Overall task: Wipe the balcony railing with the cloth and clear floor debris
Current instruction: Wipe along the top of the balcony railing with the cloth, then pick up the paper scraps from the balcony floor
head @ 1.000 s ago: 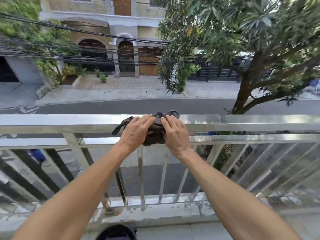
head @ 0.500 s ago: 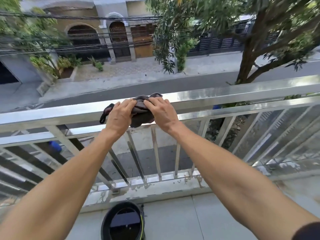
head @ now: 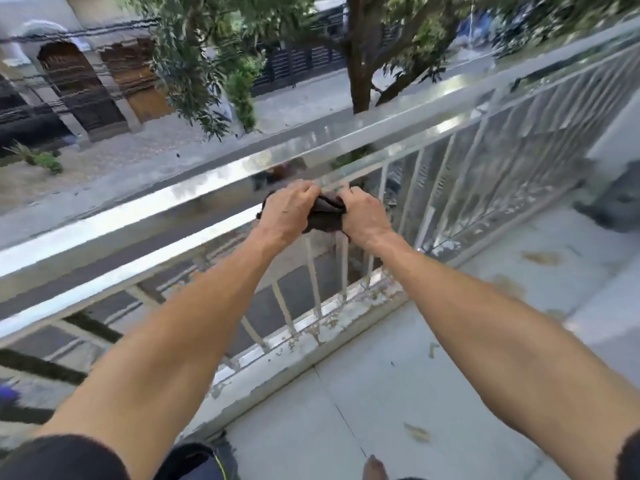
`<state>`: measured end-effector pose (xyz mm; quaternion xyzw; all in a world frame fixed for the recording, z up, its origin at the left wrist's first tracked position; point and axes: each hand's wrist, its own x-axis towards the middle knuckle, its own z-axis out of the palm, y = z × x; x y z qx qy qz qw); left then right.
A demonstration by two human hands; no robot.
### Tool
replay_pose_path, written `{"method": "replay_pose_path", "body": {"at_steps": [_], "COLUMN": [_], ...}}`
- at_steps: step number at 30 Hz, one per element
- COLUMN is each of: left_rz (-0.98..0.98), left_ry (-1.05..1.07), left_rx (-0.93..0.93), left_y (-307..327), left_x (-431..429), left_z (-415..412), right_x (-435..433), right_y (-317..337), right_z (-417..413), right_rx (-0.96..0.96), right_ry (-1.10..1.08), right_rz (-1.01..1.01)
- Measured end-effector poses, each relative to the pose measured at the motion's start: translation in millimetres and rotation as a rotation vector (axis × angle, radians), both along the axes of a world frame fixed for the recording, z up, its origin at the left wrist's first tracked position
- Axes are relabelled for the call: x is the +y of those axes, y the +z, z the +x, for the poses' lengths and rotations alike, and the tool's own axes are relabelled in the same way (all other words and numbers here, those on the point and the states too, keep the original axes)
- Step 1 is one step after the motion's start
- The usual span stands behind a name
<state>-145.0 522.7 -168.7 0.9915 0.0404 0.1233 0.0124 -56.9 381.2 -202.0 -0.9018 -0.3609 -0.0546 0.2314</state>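
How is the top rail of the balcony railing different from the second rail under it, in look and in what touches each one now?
The top rail is wider and flatter; the second rail below it looks narrower. The top rail is bare, with no hand on it; the second rail has the dark cloth bunched on it, gripped by the left hand and the right hand. The thin upright bars hang from the second rail, not the top one. Both are shiny metal and run parallel.

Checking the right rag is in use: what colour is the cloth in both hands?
Dark brown, nearly black crumpled cloth, seen in the head view.
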Motion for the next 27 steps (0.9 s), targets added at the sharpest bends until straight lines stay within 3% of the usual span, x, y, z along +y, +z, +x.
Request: {"method": "replay_pose_path", "body": {"at_steps": [10, 20, 27], "left_rz": [-0.196, -0.471, -0.642], "left_ry": [-0.097, -0.36, -0.351], "left_rx": [0.29, 0.728, 0.883], "left_y": [-129, -266, -373], "left_x": [-135, -197, -217], "left_z": [74, 117, 107], "right_x": [-164, -233, -257], "right_y": [-102, -227, -334], "right_z": [40, 8, -1], "right_rx": [0.29, 0.684, 0.884], "right_ry": [-0.3, -0.624, -0.734], "right_rz": [-0.105, -0.125, -0.15]}}
